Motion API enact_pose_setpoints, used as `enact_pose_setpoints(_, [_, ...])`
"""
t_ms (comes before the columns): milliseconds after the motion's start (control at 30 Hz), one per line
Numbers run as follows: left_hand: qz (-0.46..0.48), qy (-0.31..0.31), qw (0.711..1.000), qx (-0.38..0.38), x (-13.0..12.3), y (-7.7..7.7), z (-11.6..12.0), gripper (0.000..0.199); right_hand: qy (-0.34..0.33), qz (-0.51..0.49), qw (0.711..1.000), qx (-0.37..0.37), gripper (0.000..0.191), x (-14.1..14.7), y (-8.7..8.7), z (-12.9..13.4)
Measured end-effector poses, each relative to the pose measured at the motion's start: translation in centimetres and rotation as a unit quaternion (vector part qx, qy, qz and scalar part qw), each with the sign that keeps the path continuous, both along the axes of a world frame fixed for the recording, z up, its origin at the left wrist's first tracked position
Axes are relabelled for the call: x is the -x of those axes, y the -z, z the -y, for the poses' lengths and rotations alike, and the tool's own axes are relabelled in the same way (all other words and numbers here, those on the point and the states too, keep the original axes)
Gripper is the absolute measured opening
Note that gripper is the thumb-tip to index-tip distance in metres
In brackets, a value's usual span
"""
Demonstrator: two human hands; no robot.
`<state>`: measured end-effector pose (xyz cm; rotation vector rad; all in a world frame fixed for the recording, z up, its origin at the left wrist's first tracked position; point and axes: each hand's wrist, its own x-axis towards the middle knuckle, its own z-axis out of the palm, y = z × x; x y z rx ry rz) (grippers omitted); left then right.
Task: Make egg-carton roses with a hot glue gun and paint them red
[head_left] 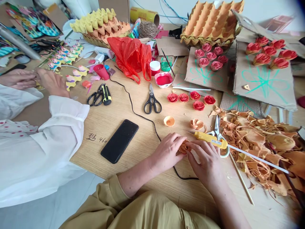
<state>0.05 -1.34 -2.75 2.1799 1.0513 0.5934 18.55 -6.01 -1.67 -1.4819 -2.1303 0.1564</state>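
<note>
Between my two hands is a small orange paper flower (184,147), low over the wooden table. My left hand (169,149) pinches its left side, and my right hand (206,159) has its fingertips on the right side. Just beyond lie an orange cup-shaped piece (169,121) and an orange petalled flower (196,124). A yellow glue gun (211,139) with a long white stick rests right behind my right hand, over white-handled scissors (217,128). Several red-painted flowers (198,105) sit farther back.
Orange scraps (257,149) pile up at the right, near a wooden stick (241,179). A black phone (119,141), a cable (133,109) and black scissors (152,101) lie left of my hands. Red paint (163,79) stands behind. Another person's hands (51,81) work at the left.
</note>
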Motion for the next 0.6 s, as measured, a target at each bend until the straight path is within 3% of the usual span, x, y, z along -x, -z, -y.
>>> enact_pose_setpoints(600, [0.005,0.001,1.0,-0.003,-0.05,-0.06,0.18,0.043,-0.007,0.01,1.0,0.005,0.02,0.05,0.23,-0.04])
